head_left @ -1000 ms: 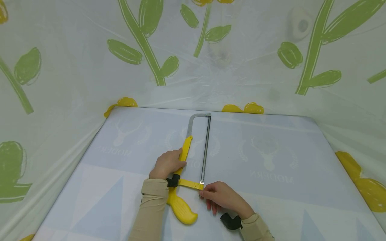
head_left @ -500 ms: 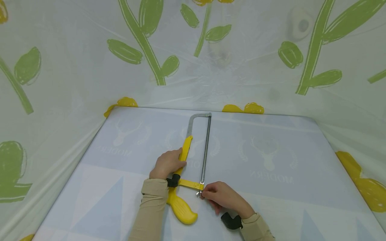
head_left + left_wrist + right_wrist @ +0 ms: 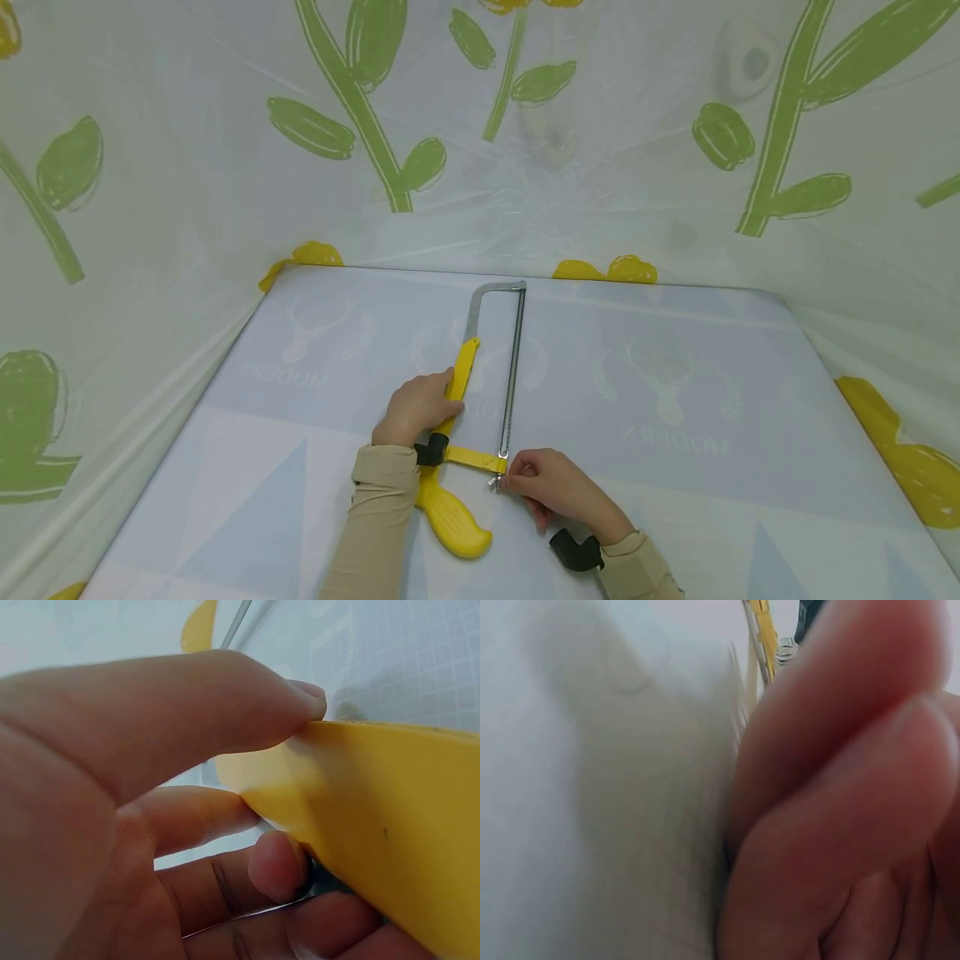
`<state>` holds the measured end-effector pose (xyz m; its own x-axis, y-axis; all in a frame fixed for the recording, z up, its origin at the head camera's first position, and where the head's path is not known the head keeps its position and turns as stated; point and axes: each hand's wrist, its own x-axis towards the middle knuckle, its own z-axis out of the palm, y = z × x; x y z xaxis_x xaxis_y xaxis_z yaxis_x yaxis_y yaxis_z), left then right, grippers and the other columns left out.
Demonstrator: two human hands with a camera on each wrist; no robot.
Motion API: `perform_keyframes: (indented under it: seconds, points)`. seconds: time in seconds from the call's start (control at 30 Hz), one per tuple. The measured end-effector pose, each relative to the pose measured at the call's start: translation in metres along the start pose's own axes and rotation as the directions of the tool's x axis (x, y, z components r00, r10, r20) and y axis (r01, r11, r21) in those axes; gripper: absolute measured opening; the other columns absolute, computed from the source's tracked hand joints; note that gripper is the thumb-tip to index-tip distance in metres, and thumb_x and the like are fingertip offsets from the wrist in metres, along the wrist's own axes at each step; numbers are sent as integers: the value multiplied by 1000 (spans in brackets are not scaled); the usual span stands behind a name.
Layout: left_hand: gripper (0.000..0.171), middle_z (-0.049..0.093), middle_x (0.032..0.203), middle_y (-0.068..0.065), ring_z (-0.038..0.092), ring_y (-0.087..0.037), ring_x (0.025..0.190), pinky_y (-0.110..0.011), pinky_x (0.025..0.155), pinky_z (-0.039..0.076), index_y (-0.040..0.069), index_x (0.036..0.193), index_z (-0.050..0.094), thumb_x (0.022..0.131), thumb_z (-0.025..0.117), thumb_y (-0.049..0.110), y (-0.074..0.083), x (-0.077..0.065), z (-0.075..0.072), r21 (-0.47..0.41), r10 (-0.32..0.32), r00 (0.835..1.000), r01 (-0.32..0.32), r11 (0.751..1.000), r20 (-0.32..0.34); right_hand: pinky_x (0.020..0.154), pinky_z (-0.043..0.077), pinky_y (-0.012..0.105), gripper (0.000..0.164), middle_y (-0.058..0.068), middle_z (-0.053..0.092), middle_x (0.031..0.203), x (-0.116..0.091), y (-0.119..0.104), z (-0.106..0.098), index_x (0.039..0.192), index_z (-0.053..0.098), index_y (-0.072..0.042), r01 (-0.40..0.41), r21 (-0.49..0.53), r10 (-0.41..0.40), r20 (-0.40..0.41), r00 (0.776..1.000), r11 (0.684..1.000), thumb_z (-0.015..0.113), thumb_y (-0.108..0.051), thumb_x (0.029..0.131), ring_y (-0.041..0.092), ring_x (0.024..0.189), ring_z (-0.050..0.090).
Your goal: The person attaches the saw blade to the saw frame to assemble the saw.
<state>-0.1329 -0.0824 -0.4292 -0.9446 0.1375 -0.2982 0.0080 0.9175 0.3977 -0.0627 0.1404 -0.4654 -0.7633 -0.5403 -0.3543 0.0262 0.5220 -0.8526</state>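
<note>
A hacksaw (image 3: 462,372) lies on the table, its curved grey front bow pointing away from me. My left hand (image 3: 420,407) grips the yellow frame bar; in the left wrist view the thumb presses one edge of the yellow bar (image 3: 390,817) and the fingers curl below. The yellow handle (image 3: 453,523) is nearest me. Along the right side runs the blade (image 3: 512,375), attached at both ends. At its near end sits a small silver wing nut (image 3: 494,482), which my right hand (image 3: 555,490) pinches with thumb and fingertip. Fingers hide most of the right wrist view.
The table (image 3: 720,517) has a pale cover printed with deer heads and blue triangles. White sheeting (image 3: 225,167) with green leaves and yellow flowers hangs behind and beside it. A black wrist mount (image 3: 576,552) sits at the right cuff.
My right fingertips have shifted slightly at the wing nut, which was mostly hidden a second ago and now shows beside them. The left hand and the hacksaw have stayed put.
</note>
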Motion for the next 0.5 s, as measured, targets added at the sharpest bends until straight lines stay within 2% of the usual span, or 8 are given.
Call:
perform_keyframes:
  seconds: [0.3,0.5]
  points:
    - [63,59,102,-6,48,-19,72,-31,66,40,10,136,38,80,61,28,0,0,0,-1,-2,1000,2,1000,0,35,37,27,28,-1,46,43,-1,0,0,74,61,-13,7,-12,-7,4,1000,1000,58,-40,83,16,34,48]
    - [63,58,107,-8,47,-19,73,-32,66,40,10,136,39,80,61,27,0,0,0,-4,6,1000,-6,1000,-4,35,36,27,28,-1,46,41,-1,-2,0,73,64,-16,34,-47,-33,19,999,998,56,-41,85,16,33,47]
